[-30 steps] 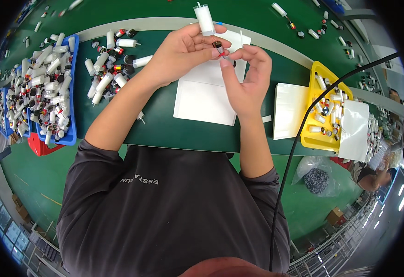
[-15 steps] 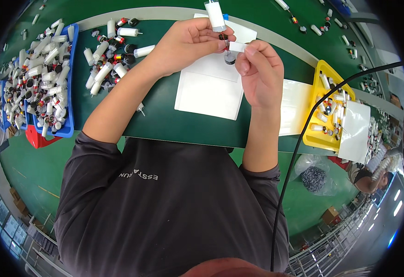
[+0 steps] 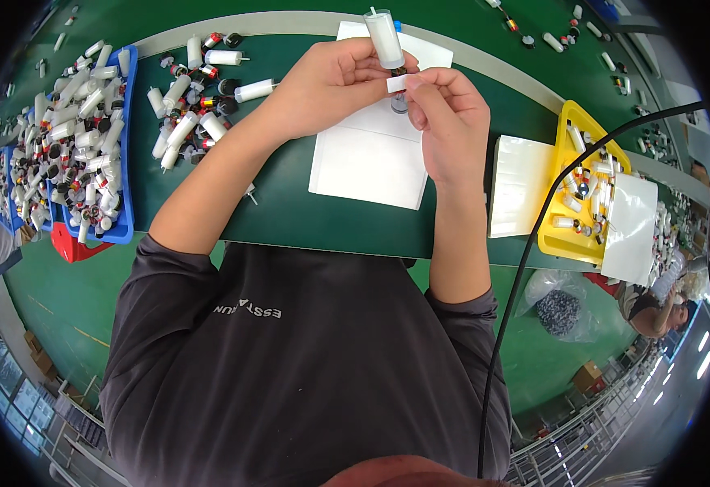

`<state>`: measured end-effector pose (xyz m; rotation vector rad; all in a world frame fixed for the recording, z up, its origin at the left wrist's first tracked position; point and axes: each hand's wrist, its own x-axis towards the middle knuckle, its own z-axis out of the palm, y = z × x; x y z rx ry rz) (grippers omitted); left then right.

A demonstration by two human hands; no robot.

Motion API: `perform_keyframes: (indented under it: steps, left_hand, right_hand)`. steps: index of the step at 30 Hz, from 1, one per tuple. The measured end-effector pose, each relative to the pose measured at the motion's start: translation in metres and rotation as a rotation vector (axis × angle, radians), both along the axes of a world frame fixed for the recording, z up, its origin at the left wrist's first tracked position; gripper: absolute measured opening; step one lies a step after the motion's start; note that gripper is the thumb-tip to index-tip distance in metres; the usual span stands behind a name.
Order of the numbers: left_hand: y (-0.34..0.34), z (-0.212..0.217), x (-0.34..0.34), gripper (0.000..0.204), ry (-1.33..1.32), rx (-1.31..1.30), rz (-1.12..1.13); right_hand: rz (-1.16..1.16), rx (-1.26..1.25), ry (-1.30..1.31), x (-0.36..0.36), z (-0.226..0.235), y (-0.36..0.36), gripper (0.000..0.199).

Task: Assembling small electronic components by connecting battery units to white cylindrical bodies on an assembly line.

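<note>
Between its thumb and fingers, my left hand grips a part with a white translucent cylinder pointing up and a dark, clear-rimmed round end below. A thin stub stands on the cylinder's top. My right hand pinches a small white label by its right end, with the label lying across the part's narrow middle, by my left thumb tip. Whether it sticks there I cannot tell. White sheets lie on the green table under both hands.
Several similar parts lie loose left of my forearm. Blue trays heaped with them stand at the far left. On the right are white sheets, a yellow tray of parts and a black cable. Another person is beyond.
My right hand has moved slightly left, bringing the label across the part's middle. The part has dropped a little lower in view, its cylinder still upward.
</note>
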<state>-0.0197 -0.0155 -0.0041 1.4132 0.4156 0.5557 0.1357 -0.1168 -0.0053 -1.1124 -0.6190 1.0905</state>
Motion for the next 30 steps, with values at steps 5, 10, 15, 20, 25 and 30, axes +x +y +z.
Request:
perform_keyframes:
  steps: [5,10,15,20,25,30]
  left_hand:
    - [-0.002,0.003,-0.002,0.036,-0.021,-0.01,-0.024]
    - [0.001,0.005,-0.008,0.032,-0.008,-0.075,0.006]
    - [-0.006,0.04,-0.013,0.029,0.122,0.086,-0.095]
    - [-0.019,0.042,-0.029,0.039,-0.169,0.411,0.112]
    - [0.015,0.087,-0.165,0.031,0.205,0.781,0.65]
    - [0.024,0.113,-0.331,0.026,1.033,1.092,1.265]
  right_hand:
    - [-0.089,0.027,-0.073,-0.007,-0.001,-0.002,0.009]
    - [-0.056,0.063,-0.011,-0.01,-0.011,-0.002,0.012]
    - [0.256,0.173,0.417,0.015,-0.033,-0.01,0.039]
    - [0.264,0.242,0.332,-0.003,0.0,-0.005,0.026]
    - [-0.01,0.164,-0.17,0.028,0.001,-0.032,0.017]
    - [0.07,-0.09,-1.011,0.033,0.02,-0.049,0.015]
